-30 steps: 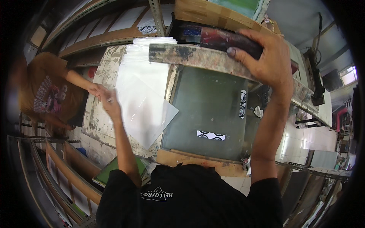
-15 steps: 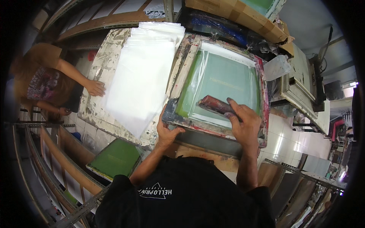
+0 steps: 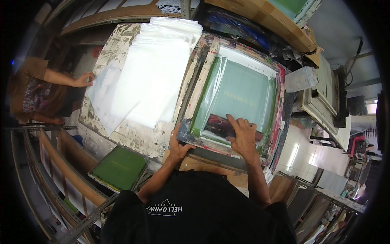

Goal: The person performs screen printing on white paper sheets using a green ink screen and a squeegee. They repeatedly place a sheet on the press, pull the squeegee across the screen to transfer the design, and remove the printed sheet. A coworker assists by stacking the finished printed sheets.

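A wooden screen-printing frame (image 3: 280, 95) with a green mesh lies flat on the stained worktable. My right hand (image 3: 243, 134) grips a dark, ink-smeared squeegee (image 3: 217, 125) at the near end of the mesh. My left hand (image 3: 177, 146) presses on the frame's near left corner. A stack of white translucent sheets (image 3: 156, 69) lies to the left of the frame. At the far left another person's hand (image 3: 84, 79) holds the edge of one sheet (image 3: 103, 87).
A green board (image 3: 118, 167) rests on a shelf under the table's near left. A clear plastic tub (image 3: 300, 78) and a machine (image 3: 325, 101) stand at the right. Wooden shelving (image 3: 264, 14) runs along the back. Metal racks (image 3: 53, 171) stand at the lower left.
The frame came down from raised to flat on the table. My right hand moved the squeegee to the mesh's near end; my left hand went from the sheets to the frame's corner.
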`<state>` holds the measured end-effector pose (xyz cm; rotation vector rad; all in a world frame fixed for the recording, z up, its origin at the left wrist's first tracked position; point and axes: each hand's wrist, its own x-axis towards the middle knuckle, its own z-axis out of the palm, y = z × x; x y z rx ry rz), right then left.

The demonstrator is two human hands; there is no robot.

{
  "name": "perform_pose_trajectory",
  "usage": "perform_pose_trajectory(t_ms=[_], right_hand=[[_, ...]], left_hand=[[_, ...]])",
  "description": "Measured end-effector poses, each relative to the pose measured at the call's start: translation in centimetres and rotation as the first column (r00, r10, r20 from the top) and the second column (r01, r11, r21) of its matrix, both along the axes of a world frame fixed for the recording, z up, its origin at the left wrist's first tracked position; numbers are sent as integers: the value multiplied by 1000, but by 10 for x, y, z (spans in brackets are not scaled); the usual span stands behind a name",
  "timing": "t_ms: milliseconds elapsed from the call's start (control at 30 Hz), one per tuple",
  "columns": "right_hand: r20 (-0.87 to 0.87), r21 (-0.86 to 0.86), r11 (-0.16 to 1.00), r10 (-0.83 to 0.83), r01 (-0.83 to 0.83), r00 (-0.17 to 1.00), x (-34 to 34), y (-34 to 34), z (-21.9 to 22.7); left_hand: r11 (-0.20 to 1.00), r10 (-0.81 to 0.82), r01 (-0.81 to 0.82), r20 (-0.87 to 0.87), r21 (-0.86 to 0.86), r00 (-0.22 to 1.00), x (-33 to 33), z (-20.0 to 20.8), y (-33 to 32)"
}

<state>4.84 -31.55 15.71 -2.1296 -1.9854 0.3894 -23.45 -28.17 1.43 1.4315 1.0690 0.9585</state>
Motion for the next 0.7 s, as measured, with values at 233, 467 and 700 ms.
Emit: perform_pose_trajectory(t_ms=[233,467,700], right_hand=[[36,271,962,-46,35,998,93,122,-54],[148,284,955,-133,87,980,191,254,-77],[347,442,893,-256,84,902,193,273,-91]], left_hand=[[993,26,-6,-168,117,985,-6,-3,0],[971,12,35,-193,238,981,-6,-5,4],[997,17,-16,-10,72,1000,3,-4,3]])
